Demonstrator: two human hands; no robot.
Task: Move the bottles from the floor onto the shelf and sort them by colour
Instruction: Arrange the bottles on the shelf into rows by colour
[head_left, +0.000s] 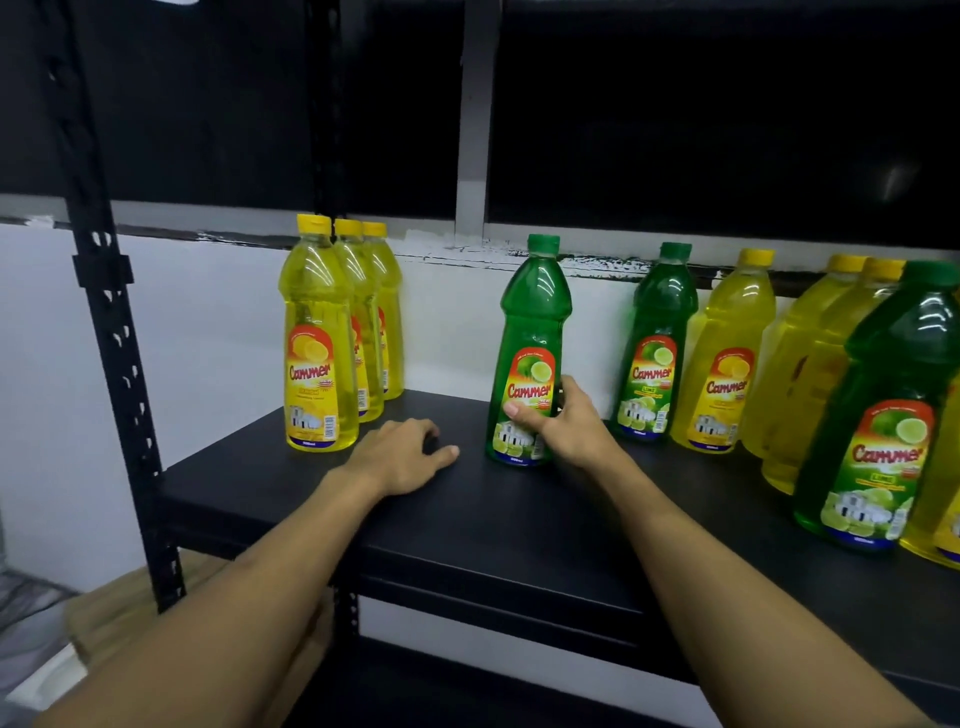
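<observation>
Both forearms reach over the shelf (519, 530); left hand (400, 457) rests there, loosely curled, holding nothing; right hand (566, 421) grips an upright green bottle (530, 353); three yellow bottles (332, 332) stand left; mixed bottles (779, 364) right.

Behind, a plain white painted wall (208, 322), evenly lit. Above it, a wide dark window of black glass panes (727, 130), split by a pale grey upright frame bar (475, 130); along the bottom, a grey sill with chipped, flaking paint (441, 253). Faint pale glint of light (896, 182) on the glass at far right. In front, a matt black flat shelf board (519, 519), carried at left by a black slotted metal upright post (111, 332), leaning in the wide-angle view. Low at left, beside the post, a brown cardboard box (119, 608), blurred.
</observation>
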